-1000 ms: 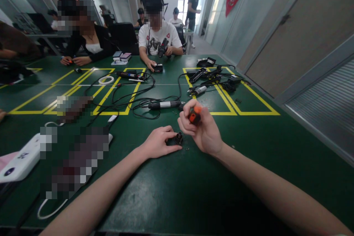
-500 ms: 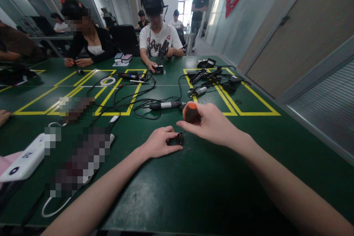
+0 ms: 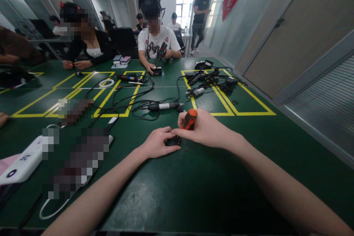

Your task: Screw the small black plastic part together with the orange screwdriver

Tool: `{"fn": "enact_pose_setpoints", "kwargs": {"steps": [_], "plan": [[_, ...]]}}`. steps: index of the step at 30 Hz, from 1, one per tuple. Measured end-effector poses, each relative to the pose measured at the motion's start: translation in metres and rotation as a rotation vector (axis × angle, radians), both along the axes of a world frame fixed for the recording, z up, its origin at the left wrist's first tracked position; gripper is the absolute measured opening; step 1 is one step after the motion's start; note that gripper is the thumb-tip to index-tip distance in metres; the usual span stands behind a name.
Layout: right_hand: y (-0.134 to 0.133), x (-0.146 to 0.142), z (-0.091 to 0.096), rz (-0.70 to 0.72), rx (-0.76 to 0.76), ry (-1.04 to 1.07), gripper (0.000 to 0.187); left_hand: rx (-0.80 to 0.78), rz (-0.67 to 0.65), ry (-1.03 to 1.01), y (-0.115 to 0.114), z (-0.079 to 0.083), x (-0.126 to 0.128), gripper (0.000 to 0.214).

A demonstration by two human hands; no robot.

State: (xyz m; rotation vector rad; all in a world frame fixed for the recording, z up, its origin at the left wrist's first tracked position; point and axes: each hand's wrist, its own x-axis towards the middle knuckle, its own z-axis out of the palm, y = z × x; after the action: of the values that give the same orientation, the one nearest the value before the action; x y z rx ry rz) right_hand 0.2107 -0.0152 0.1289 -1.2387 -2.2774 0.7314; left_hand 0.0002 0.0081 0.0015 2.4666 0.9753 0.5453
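My right hand (image 3: 208, 128) is closed around a screwdriver with an orange and black handle (image 3: 190, 119), its orange end tilted up. The blade is mostly hidden behind my fingers and points down at a small dark round part (image 3: 177, 139). That part stands on the green table, with my left hand (image 3: 162, 142) curled about it, thumb and fingers gripping its sides. My right thumb partly covers the part. Tiny metal bits, perhaps screws (image 3: 186, 149), lie just to the right of it.
Beyond my hands lies a grey and black cylindrical tool (image 3: 164, 106) with looped cable. Black cables and tools (image 3: 214, 77) are heaped at the back right. A white power strip (image 3: 23, 160) lies at left. Across the table a person in a white T-shirt (image 3: 159, 42) holds a dark tool.
My right hand has dropped slightly and shifted left, closer to the round part, and the screwdriver handle now stands more upright. My left hand keeps its place.
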Motion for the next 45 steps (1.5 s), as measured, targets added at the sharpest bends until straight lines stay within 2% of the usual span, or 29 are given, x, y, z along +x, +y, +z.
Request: {"fn": "enact_pose_setpoints", "kwargs": {"steps": [6,11,25,32,42,45], "plan": [[-0.0004,0.0001,-0.0002,0.053,-0.072,0.149,0.011,-0.017,-0.002,-0.009,-0.0016,0.0051,0.0016,0.029],[0.0016,0.0004,-0.0035,0.068,-0.085,0.119,0.012,-0.043,-0.009,-0.006,-0.0029,0.0096,0.0032,0.029],[0.0008,-0.0014,-0.0046,0.086,-0.109,0.144,0.018,-0.044,-0.009,-0.009,-0.0034,0.0088,0.0023,0.028],[0.0021,-0.0015,-0.0077,0.062,-0.075,0.112,0.009,-0.034,-0.001,-0.009,-0.0023,0.0072,0.0029,0.028],[0.0014,-0.0002,-0.0067,0.107,-0.112,0.116,0.017,-0.037,-0.004,-0.011,-0.0033,0.0081,0.0029,0.026],[0.0025,-0.0015,-0.0082,0.098,-0.103,0.069,0.012,-0.032,-0.001,-0.013,-0.0028,0.0061,0.0022,0.028]]}}
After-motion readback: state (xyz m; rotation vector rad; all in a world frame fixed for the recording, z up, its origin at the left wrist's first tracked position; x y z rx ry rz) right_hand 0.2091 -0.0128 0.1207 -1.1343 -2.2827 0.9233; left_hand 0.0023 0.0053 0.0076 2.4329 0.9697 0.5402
